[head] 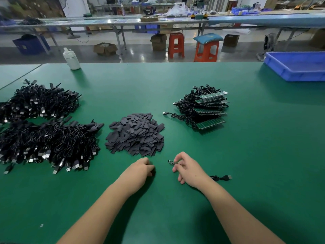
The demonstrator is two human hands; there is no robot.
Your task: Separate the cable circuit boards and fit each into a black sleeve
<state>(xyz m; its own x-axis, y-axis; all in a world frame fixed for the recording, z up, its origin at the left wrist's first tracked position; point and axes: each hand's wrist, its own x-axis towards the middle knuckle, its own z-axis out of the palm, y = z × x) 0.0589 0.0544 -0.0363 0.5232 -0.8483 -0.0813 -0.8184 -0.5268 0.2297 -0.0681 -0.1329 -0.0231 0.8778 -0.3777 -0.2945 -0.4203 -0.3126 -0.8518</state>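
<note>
Head view looks down on a green counter where one small circuit board, already split from its panel, is pinched between thumb and forefinger of the right hand. Its cable runs under that hand to a USB plug lying on the counter just to the right. So the sleeving step looks to be in hand: board ready, sleeve wanted.

Just across from it, the left hand rests knuckles-up at the near edge of the pile of black sleeves, fingers curled under. Whether they hold a sleeve I cannot tell; the palm hides them.

Next, I'd judge, a single sleeve has to be brought mouth-first to the board's free end, which points left toward the other hand, and slid on. Both forearms lie low, angled inward.

Further back on the right sits the stack of unseparated board panels with their cables; finished cables are heaped at the left.
</note>
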